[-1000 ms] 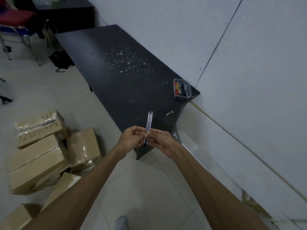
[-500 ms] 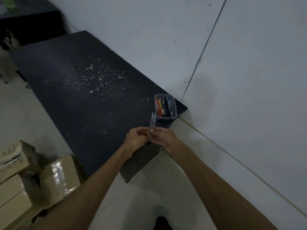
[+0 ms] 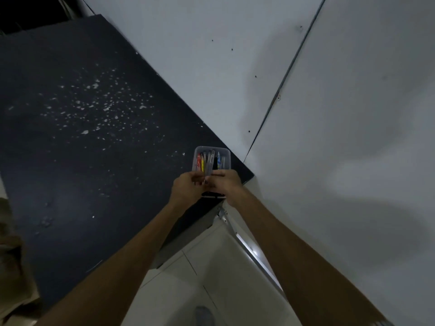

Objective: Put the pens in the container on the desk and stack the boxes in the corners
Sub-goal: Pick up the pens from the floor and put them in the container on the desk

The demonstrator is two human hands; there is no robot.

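Two hands: meet over desk's near-right corner, just short of the bin
left hand (image 3: 187, 188): fingers curled, pinching lower end of pens
right hand (image 3: 226, 184): fingers curled in toward the same pens; exact grip hard to make out, hands overlap
pens (image 3: 208, 164): clear/grey barrels, held together, tips pointing away over the bin's near edge; count unclear, looks like two
bin (image 3: 226, 152): clear plastic, rectangular, on desk at corner by wall; near end hidden by hands
bin contents: red, yellow, grey and blue pens lying lengthwise
desk (image 3: 70, 161): black top, white specks scattered mid-surface, far edge against wall
wall (image 3: 353, 114): light grey panels, dark seam running diagonally down to desk corner
floor (image 3: 223, 278): pale tiles below desk edge, between the forearms
box (image 3: 11, 255): brown cardboard, partly in view at left edge, blurred
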